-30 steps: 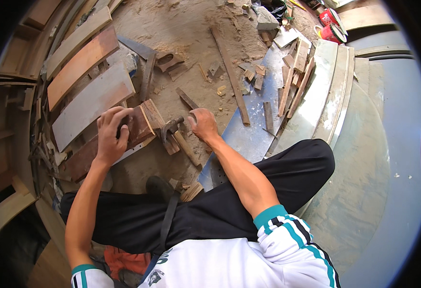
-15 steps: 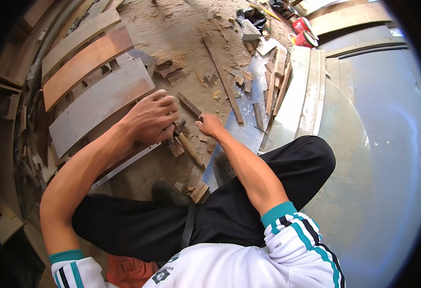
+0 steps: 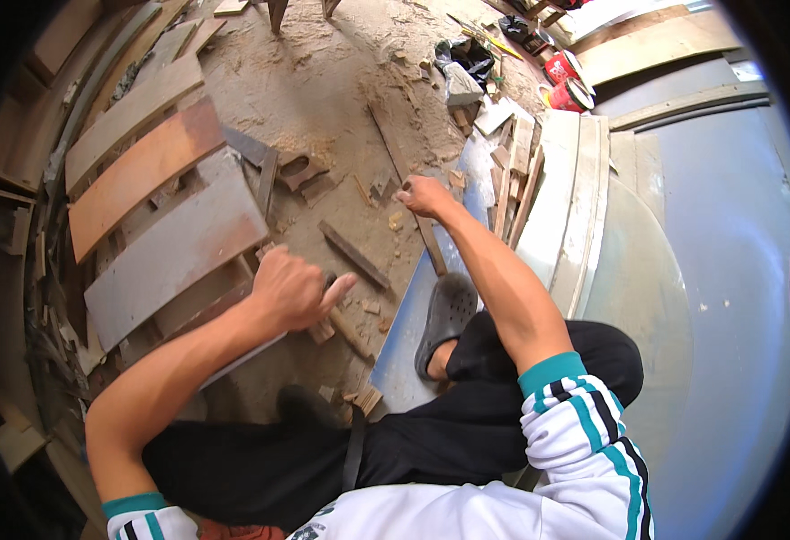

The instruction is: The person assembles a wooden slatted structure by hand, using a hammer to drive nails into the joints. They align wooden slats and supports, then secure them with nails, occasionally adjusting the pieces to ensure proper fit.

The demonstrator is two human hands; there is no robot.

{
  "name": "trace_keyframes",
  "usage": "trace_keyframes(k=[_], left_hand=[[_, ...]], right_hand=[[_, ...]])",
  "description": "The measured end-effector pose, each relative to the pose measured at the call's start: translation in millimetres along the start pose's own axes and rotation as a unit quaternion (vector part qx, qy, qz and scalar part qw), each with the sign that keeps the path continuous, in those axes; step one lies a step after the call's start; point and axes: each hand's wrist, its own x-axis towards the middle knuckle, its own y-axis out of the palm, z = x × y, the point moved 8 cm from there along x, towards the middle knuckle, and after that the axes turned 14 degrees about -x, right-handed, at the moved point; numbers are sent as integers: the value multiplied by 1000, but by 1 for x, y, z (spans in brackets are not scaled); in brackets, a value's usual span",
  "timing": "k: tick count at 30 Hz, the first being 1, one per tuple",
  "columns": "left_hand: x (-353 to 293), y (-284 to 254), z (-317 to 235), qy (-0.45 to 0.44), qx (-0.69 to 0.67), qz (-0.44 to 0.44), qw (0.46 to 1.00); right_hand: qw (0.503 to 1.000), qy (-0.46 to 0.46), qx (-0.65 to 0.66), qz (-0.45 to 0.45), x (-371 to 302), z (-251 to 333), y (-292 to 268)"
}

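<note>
Where the right hand [image 3: 424, 196] crosses it, the long, thin, brown wooden strip [image 3: 431, 245] on the dusty, brown, debris-strewn floor [image 3: 327, 117] loses part of its length from sight. That hand's fingers are curled, but I cannot tell whether its grip is closed on the strip or merely over it. The left hand [image 3: 288, 286], thumb out and fingers bent, covers most of the head of the hammer with a pale wooden handle [image 3: 350, 333]; whether it holds anything is unclear (its palm faces away). Between the hands lies a short, dark brown wooden stick [image 3: 354, 254], with bare floor around it. Farther left, grey and orange-brown boards [image 3: 179, 247] hem in the left hand; to the right, a blue, flat sheet [image 3: 404, 333] edges the floor. The strip's long axis runs away from the person, leaning left, its near end beside the toe of a dark grey, perforated clog [image 3: 449, 315].
</note>
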Motion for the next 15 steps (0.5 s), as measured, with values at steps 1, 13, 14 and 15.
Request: trace_keyframes(k=[1, 13, 14, 15], left_hand=[[3, 0, 1, -22, 16, -9, 1000], [30, 5, 10, -285, 11, 54, 957], [31, 11, 9, -283, 42, 78, 955], [31, 15, 11, -278, 76, 103, 952]], right_hand=[[1000, 6, 7, -9, 12, -20, -8], [930, 163, 214, -250, 169, -263, -76], [926, 168, 225, -253, 178, -276, -77], [920, 175, 237, -257, 186, -286, -79]])
